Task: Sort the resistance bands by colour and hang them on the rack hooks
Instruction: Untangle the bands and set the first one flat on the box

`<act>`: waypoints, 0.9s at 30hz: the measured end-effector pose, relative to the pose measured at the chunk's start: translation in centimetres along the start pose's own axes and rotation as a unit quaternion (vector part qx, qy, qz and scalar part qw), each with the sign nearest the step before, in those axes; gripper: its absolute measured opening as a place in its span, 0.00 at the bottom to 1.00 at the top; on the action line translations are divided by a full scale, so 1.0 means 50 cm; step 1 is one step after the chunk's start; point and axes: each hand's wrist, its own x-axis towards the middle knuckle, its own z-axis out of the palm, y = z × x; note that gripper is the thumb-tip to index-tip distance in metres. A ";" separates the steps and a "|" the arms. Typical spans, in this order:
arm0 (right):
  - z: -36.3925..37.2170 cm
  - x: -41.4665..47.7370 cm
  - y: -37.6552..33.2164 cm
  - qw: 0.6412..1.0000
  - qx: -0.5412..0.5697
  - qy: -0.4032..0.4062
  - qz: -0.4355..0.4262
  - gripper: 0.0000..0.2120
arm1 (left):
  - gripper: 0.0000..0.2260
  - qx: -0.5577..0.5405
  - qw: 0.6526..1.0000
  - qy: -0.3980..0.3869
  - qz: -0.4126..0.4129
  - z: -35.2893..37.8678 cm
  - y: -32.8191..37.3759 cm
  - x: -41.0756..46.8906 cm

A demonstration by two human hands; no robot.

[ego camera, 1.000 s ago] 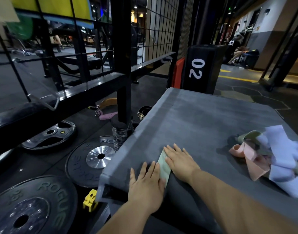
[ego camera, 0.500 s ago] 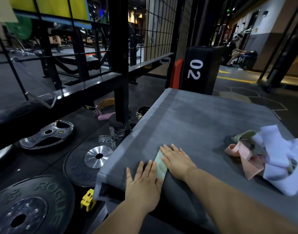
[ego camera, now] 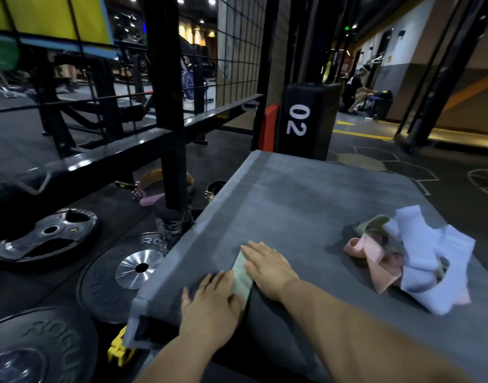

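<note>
Hands (ego camera: 209, 301) (ego camera: 267, 265) still on band (ego camera: 241, 275); pile (ego camera: 419, 258) nearby

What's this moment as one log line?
left hand: flat on green band | right hand: flat on it | other bands: piled aside

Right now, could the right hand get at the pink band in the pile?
Probably yes. The right hand lies flat against the pale green band, and only bare grey platform top separates it from the pink band.

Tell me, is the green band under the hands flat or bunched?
Flat: the green band lies as a smooth strip under the left hand and right hand.
</note>
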 end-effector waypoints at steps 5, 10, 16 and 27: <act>-0.027 -0.040 0.008 0.995 0.084 0.051 -0.003 0.24 | 0.25 -0.003 0.998 0.067 -0.002 -0.016 0.008 0.009; -0.040 -0.159 0.080 0.993 0.040 0.110 0.001 0.21 | 0.21 -0.006 0.980 0.154 0.124 -0.001 0.082 -0.021; -0.053 -0.346 0.232 0.964 0.039 0.254 0.074 0.18 | 0.16 -0.019 0.965 0.092 0.244 0.053 0.229 -0.071; -0.101 -0.483 0.401 0.892 0.192 0.286 0.294 0.22 | 0.16 -0.016 0.964 -0.058 0.260 0.135 0.485 -0.063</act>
